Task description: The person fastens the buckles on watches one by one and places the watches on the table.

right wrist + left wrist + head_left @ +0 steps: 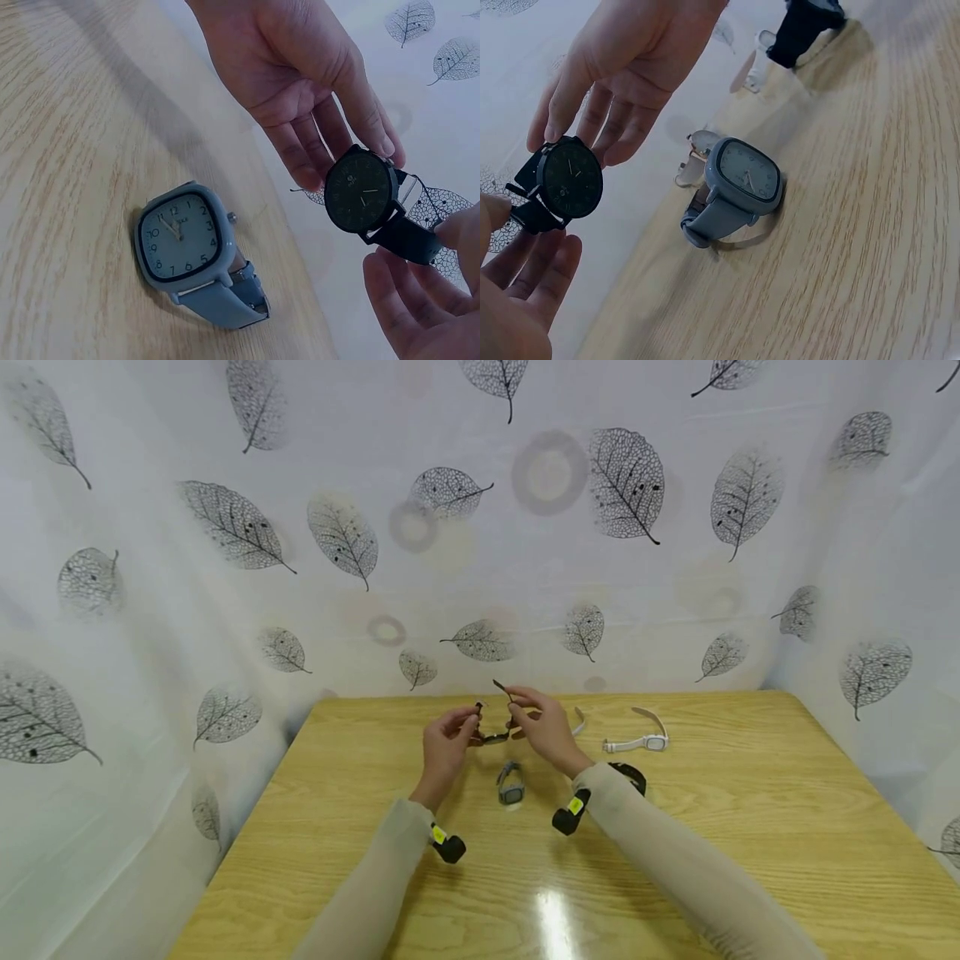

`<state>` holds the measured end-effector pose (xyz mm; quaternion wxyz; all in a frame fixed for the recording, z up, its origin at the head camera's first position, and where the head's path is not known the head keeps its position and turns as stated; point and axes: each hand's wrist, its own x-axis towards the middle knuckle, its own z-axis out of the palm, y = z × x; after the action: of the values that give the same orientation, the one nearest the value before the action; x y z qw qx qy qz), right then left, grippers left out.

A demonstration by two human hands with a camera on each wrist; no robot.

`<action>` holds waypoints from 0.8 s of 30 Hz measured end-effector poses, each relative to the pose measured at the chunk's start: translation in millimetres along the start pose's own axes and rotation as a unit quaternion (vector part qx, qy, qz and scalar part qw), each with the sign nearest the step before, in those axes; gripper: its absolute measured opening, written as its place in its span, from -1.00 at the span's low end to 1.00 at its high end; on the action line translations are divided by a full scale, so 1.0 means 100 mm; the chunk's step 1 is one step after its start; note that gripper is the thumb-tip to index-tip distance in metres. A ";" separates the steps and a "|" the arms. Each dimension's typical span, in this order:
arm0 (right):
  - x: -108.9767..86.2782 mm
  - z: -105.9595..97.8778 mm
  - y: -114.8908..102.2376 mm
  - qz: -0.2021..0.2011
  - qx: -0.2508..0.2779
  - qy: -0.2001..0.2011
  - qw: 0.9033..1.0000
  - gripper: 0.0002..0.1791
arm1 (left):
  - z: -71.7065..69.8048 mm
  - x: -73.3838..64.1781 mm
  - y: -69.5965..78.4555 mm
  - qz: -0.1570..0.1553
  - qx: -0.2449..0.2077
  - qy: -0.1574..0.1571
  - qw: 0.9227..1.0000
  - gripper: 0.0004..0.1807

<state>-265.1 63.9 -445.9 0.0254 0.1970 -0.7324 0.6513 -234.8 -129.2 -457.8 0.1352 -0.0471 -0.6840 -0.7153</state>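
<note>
While the bench [352,793] stretches toward 9 o'clock, fingers [559,274] of the left hand [444,747] and right hand [547,728] pinch one black watch [571,178] near the far edge, at 12 o'clock from one grey watch [512,795]; two white watches [656,742] lie toward 2, a second black watch [635,777] at 3; the held strap [534,217] bends in a U, ends toward 12

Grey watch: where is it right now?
In the head view, the grey watch sits on the wooden table just right of centre, below the black watch held between the left hand and right hand.
</note>
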 end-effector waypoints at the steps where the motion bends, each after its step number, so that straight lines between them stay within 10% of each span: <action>1: 0.00 0.00 0.00 -0.001 0.000 -0.002 1.000 -0.56 | 0.00 0.00 0.00 0.000 0.000 0.001 1.000 -0.76; 24: -0.09 -0.07 0.03 0.042 -0.001 -0.016 0.999 -0.55 | -0.03 -0.03 0.01 -0.005 -0.036 -0.008 0.999 -0.73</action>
<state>-259.0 73.5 -450.2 -0.0136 0.1762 -0.7409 0.6479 -230.9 -132.0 -457.8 0.1246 -0.0540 -0.6591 -0.7397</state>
